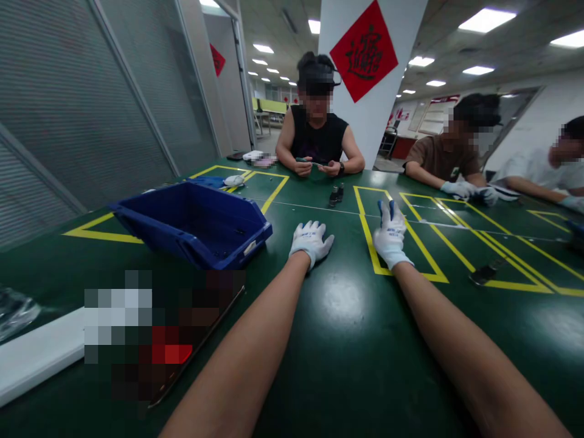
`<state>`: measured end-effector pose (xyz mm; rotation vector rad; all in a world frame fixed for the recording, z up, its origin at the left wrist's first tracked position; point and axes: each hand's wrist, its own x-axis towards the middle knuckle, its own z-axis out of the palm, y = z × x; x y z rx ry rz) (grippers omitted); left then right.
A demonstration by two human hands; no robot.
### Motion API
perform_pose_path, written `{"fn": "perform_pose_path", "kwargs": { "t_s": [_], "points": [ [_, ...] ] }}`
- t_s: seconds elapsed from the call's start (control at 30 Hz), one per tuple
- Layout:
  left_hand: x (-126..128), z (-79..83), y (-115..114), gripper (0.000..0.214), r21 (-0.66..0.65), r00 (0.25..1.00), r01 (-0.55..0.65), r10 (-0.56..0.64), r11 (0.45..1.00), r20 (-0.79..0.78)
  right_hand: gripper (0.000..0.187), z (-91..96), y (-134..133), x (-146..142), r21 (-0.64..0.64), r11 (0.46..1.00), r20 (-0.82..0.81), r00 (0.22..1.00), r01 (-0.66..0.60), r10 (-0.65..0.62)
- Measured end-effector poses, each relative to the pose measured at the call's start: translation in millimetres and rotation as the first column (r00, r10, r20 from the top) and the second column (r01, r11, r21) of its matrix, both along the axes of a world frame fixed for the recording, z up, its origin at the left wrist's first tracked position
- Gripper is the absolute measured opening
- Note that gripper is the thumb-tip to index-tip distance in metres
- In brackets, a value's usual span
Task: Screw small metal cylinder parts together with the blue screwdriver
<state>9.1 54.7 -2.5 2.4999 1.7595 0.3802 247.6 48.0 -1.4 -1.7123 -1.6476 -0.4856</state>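
My left hand [311, 242] wears a white work glove and rests palm down on the green table [337, 340]. Its fingers are spread and hold nothing. My right hand [391, 236], in a matching glove with blue at the fingertips, is over a yellow taped rectangle [375, 258]. Two of its fingers point forward, apart from each other; the rest look folded, and I see no object in it. Left of my left hand stands a blue plastic bin [182, 228], with a few small dark pieces inside.
Two small dark cylinders [336, 194] stand ahead; another dark cylinder [484, 274] lies right. A white object [41, 347] and a dark flat item [201, 340], partly blurred, lie left. One person [319, 134] sits opposite holding something small; others [449, 152] sit at right.
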Motion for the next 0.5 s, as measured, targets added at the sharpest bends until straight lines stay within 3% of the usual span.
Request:
{"fn": "perform_pose_path", "kwargs": {
  "t_s": [0.13,0.17,0.27,0.33,0.4,0.5],
  "points": [
    [-8,1.9,-37,0.066,-0.001,0.999,0.040,-0.040,0.999,0.008,0.078,4.6,-110,20,-0.132,0.987,0.200,0.973,-0.092,0.117],
    [-9,3.1,-47,0.067,-0.006,0.999,0.049,-0.049,0.999,0.009,0.079,4.2,-137,31,-0.157,0.986,0.179,0.980,-0.062,0.091],
    [-6,8.8,-70,0.074,-0.003,0.994,0.106,-0.106,0.994,0.023,0.082,-0.8,-197,81,-0.174,0.974,-0.033,0.988,0.143,-0.150],
    [-1,13.8,-81,0.081,0.007,0.988,0.151,-0.151,0.988,0.034,0.082,-5.5,-212,120,-0.230,0.939,-0.150,0.944,0.254,-0.293],
    [7,18.4,-87,0.087,0.001,0.984,0.176,-0.176,0.984,0.033,0.078,-8.4,-209,150,-0.262,0.910,-0.199,0.904,0.323,-0.378],
    [16,22.1,-91,0.091,-0.006,0.984,0.174,-0.174,0.985,0.028,0.071,-4.5,-187,166,-0.235,0.913,-0.187,0.906,0.334,-0.380]
  ]
}}
